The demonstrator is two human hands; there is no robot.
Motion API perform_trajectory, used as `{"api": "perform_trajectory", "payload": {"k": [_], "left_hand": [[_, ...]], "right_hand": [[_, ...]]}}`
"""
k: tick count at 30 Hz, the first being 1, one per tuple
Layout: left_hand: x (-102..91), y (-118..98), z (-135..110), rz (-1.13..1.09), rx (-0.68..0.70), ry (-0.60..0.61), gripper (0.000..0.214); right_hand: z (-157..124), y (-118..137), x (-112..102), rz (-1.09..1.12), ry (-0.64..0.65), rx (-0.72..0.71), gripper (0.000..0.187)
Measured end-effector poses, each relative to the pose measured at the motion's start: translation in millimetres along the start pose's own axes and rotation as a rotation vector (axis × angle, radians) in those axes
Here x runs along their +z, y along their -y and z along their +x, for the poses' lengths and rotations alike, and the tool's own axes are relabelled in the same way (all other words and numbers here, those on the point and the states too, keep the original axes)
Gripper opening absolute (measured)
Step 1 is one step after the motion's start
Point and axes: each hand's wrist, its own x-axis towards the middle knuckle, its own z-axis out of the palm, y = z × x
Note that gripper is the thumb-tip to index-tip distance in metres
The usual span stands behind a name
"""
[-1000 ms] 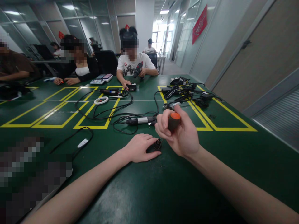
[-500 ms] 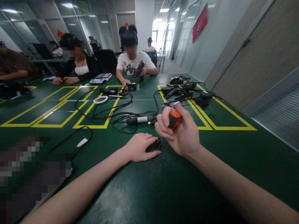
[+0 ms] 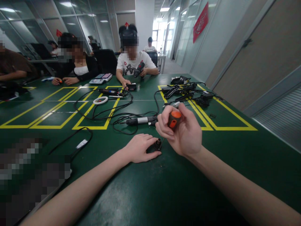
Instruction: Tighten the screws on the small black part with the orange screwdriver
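Observation:
My left hand (image 3: 140, 148) rests on the green table, its thumb and fingers closed around a small black part (image 3: 158, 143) with a round, hollow top. In my right hand (image 3: 188, 135) is a screwdriver (image 3: 175, 118) with an orange and dark handle, gripped in curled fingers above and to the right of that part. Its thin shaft points down beside the black part. Whether the tip touches the part, I cannot tell.
Behind my hands lies a grey and black corded power tool (image 3: 141, 120). Tangled black cables and tools (image 3: 185, 89) are heaped at the back right. A white ring (image 3: 100, 100) lies farther left. Across the table, a person (image 3: 136, 62) holds a drill (image 3: 139, 69).
The screwdriver handle has turned a little in my right hand, showing a different side. My left hand stays on the black part. The whole view has shifted slightly.

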Motion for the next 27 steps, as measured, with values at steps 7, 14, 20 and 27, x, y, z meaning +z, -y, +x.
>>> {"api": "perform_trajectory", "payload": {"k": [7, 14, 20, 27], "left_hand": [[-1.5, -0.3, -0.1, -0.001, 0.001, 0.002, 0.035], [-1.5, -0.3, -0.5, 0.006, 0.002, 0.003, 0.038], [-0.3, 0.4, -0.2, 0.022, -0.003, 0.011, 0.037], [-1.2, -0.2, 0.3, 0.024, -0.008, 0.011, 0.035]], "right_hand": [[0.7, -0.1, 0.4, -0.003, -0.024, -0.034, 0.032], [0.8, 1.4, 0.5, 0.009, -0.008, 0.023, 0.045], [-0.1, 0.9, 0.7, -0.010, -0.011, -0.017, 0.031], [2.0, 1.6, -0.2, -0.005, -0.011, 0.007, 0.045]]}}
